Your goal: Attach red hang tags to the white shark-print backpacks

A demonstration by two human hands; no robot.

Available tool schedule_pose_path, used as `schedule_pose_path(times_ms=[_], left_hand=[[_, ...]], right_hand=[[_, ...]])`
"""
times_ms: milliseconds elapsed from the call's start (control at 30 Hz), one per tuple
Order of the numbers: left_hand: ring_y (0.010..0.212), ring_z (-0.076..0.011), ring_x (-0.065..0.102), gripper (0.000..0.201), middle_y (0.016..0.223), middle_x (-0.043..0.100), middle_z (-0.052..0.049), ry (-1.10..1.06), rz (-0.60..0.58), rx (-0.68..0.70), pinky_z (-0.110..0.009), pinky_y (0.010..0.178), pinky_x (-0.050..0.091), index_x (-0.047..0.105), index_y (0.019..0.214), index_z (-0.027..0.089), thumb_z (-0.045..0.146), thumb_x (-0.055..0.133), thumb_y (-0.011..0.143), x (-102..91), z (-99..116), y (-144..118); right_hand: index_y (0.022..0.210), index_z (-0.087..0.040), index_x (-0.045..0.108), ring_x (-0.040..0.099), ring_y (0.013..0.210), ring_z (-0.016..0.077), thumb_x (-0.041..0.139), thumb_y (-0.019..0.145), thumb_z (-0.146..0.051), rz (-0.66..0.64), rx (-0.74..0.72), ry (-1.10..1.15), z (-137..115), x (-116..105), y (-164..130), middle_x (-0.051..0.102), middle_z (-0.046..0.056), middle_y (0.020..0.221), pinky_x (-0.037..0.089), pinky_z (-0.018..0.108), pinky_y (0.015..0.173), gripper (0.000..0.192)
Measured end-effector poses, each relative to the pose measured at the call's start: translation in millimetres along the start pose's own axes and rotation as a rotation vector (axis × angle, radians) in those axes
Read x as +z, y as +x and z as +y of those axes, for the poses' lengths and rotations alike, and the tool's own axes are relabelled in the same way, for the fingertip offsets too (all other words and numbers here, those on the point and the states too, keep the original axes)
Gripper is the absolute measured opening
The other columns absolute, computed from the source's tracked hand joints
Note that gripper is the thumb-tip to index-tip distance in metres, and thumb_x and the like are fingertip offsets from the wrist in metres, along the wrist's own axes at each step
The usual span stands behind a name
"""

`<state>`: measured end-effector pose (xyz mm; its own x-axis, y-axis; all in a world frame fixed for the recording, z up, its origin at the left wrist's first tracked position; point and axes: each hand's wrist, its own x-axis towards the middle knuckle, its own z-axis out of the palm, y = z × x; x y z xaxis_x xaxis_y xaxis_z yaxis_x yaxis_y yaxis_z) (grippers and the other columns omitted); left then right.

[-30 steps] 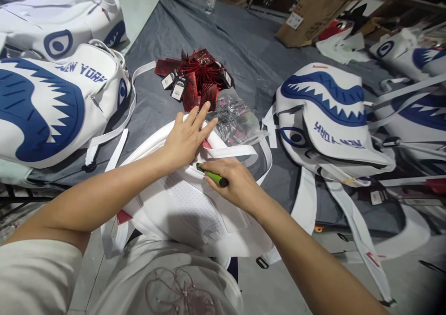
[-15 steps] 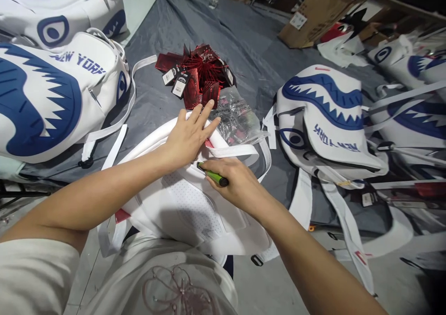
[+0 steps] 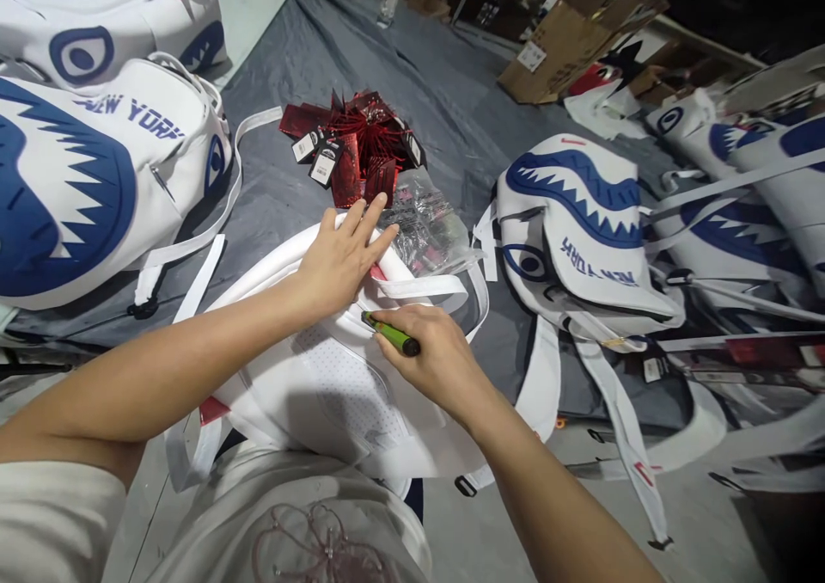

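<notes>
Head view, looking down: two bare hands work on a white bag point(image 3: 351, 385) that lies directly beneath them, at the near edge of a grey-covered surface point(image 3: 451, 93). The left grip point(image 3: 339, 265) is open — palm down on the bag's upper part, fingers spread and pointing away. The right grip point(image 3: 430, 349), just beside it and nearer the person, is closed around a green tool point(image 3: 394, 336) with dark ends; its far tip points at the bag near the left grip, though contact there is too small to tell. A white strap point(image 3: 422, 287) loops just beyond the right grip.

Just past the left fingertips sits a bundle of red and black tags point(image 3: 370, 140), with clear plastic point(image 3: 429, 226) to its right. Well left of the left grip lies a shark-mouthed bag point(image 3: 109, 179) lettered "NEW YORK" — and a similar patterned bag point(image 3: 580, 222), lettering upside down, lies right of the right grip.
</notes>
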<state>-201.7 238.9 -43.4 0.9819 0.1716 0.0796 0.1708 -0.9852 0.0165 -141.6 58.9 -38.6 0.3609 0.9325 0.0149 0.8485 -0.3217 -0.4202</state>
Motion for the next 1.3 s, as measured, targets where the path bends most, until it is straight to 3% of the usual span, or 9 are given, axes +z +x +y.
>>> schedule_pose_path(times_ms=[367,633,1000,1300], left_hand=[[0.153,-0.0365,0.014,0.080,0.168,-0.001,-0.017,0.027,-0.042,-0.006,-0.056,0.115,0.023,0.024,0.158,0.022,0.026,0.062,0.088,-5.6,2.0,0.7],[0.153,-0.0380,0.014,0.083,0.168,0.000,-0.019,0.026,-0.033,0.000,-0.059,0.114,0.024,0.026,0.157,0.021,0.023,0.065,0.085,-3.6,1.7,1.1],[0.152,-0.0385,0.019,0.082,0.168,0.005,-0.019,0.009,0.064,0.025,-0.060,0.114,0.025,0.028,0.155,0.023,0.026,0.067,0.083,7.8,-1.7,1.3],[0.152,-0.0386,0.018,0.080,0.167,0.006,-0.020,0.029,0.030,0.024,-0.060,0.113,0.025,0.028,0.155,0.021,0.022,0.066,0.084,4.6,-1.3,1.7]], right_hand=[[0.106,-0.021,0.075,0.071,0.093,0.0245,0.062,0.087,-0.025,0.210,0.049,0.102,-5.2,21.9,-2.8,0.078,0.007,0.100,0.054,0.038,0.087,0.023],[0.104,-0.020,0.076,0.073,0.090,0.0250,0.063,0.087,-0.025,0.213,0.073,0.040,-7.8,21.2,-3.6,0.079,0.007,0.099,0.054,0.037,0.084,0.023],[0.105,-0.021,0.076,0.074,0.092,0.0250,0.063,0.086,-0.022,0.168,0.061,0.010,-10.2,20.7,-0.8,0.078,0.006,0.101,0.053,0.035,0.084,0.023],[0.106,-0.020,0.075,0.072,0.095,0.0256,0.061,0.086,-0.023,0.167,0.098,0.064,-10.2,22.4,-0.9,0.078,0.007,0.101,0.053,0.039,0.089,0.025]])
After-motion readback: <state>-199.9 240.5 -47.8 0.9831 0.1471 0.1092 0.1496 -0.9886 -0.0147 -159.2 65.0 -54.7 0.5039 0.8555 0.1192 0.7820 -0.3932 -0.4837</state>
